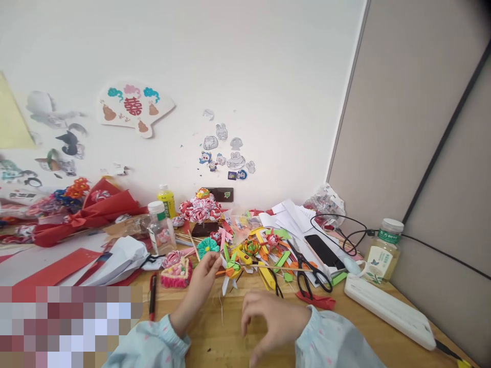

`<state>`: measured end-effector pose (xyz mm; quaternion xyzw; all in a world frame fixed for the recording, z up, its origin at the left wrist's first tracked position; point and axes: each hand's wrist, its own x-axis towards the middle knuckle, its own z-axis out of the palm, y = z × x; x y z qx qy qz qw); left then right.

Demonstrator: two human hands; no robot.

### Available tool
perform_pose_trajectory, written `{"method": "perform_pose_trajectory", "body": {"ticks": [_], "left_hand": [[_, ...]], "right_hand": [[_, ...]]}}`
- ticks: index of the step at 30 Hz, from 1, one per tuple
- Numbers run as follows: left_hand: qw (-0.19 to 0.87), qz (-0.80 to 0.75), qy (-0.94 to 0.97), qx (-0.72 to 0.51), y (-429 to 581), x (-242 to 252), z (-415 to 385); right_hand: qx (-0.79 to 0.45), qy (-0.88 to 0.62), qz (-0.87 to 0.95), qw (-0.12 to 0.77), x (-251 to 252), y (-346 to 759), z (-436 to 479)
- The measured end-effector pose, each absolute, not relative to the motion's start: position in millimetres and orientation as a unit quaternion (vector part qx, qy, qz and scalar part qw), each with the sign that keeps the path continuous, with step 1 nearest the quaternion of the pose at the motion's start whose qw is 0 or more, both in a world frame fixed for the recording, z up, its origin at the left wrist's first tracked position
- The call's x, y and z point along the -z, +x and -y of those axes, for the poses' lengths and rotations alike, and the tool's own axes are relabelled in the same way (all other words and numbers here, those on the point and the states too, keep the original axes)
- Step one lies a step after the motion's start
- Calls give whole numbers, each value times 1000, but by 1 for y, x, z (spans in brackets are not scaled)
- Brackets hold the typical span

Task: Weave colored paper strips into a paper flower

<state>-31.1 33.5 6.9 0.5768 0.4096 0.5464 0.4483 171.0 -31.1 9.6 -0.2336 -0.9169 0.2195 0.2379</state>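
Observation:
My left hand (206, 276) is closed in a pinch over the near side of the craft pile; what it grips, if anything, I cannot make out. A thin pale thread (221, 311) hangs just right of it. Beside its fingertips are green and orange folded paper strips (231, 263), and a teal flower (208, 247) shows just above. My right hand (270, 319) hovers over the bare wood, thumb and fingers apart, holding nothing. Beyond it lie a thin wooden stick (282, 268) and black-handled scissors (309, 271).
A pink heart-shaped piece (176, 273) and a dark pen (153, 296) lie left. On the right are a phone (325, 251), a white power strip (389, 311), a jar (382, 250) and black cables (345, 230). Bottles (166, 199) and a red-and-white flower bunch (201, 208) stand by the wall.

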Motion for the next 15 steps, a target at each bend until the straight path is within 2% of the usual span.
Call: {"method": "perform_pose_trajectory", "body": {"ticks": [3, 7, 9, 12, 15], "left_hand": [[473, -411, 547, -556, -31, -3, -34], [503, -403, 518, -563, -29, 0, -34], [514, -397, 510, -565, -29, 2, -33], [528, -388, 504, -562, -27, 2, -31], [540, -383, 503, -556, -23, 0, -27]], "right_hand": [[-164, -211, 958, 104, 2, 166, 32], [-136, -294, 944, 59, 5, 161, 32], [-102, -401, 906, 88, 2, 161, 30], [0, -553, 812, 188, 0, 163, 24], [-5, -591, 746, 307, 1, 165, 19]]}}
